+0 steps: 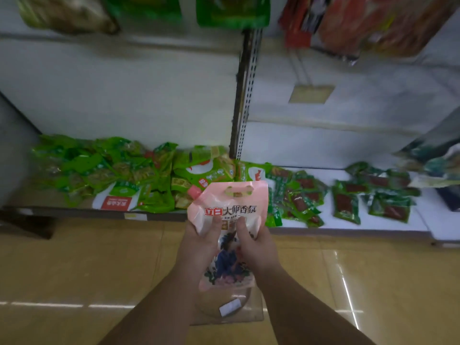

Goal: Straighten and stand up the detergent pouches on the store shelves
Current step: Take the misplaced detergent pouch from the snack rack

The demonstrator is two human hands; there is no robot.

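A pink detergent pouch (230,210) with a spout cap at its top left and a cut-out handle is held in the air in front of the low shelf. My left hand (201,241) grips its left side and my right hand (254,241) grips its right side, both thumbs pressed on the printed front. Its clear bottom gusset with a white label hangs between my forearms. The pouch faces me, roughly upright and tilted slightly away.
The low white shelf (373,225) carries several green snack packets (104,170) on the left and green-and-red packets (348,202) on the right. A slotted metal upright (245,95) divides the bays. More packets hang above. Tan tiled floor (74,270) lies below.
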